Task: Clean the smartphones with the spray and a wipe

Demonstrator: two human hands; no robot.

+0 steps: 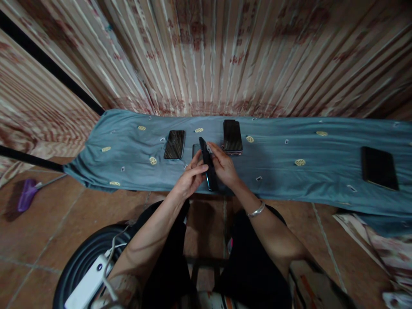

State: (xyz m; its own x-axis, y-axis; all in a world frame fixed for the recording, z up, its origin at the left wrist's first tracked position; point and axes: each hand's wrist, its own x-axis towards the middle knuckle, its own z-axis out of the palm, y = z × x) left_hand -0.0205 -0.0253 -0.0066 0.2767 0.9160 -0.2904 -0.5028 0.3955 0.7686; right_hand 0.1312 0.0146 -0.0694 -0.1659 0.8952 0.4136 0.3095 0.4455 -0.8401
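Observation:
Between my two hands a dark smartphone (204,151) stands tilted on its edge, with a blue gleam along its lower side. My left hand (190,177) grips it from the left, thumb pressed against its edge. From the right, my right hand (224,166) holds it, with the fingertips near its upper part. Behind my left fingers a thin rectangular outline shows on the cloth, partly hidden; I cannot tell what it is. Just beyond my right hand lies a stack of phones (232,135). Left of my hands, a single phone (174,144) lies screen up.
A blue patterned cloth (277,180) covers the long low surface. At its right end lies a black tablet-like thing (380,167). Pleated curtains (206,64) hang behind. By my left leg, a white power strip (88,281) with cables rests on a round black object (72,268).

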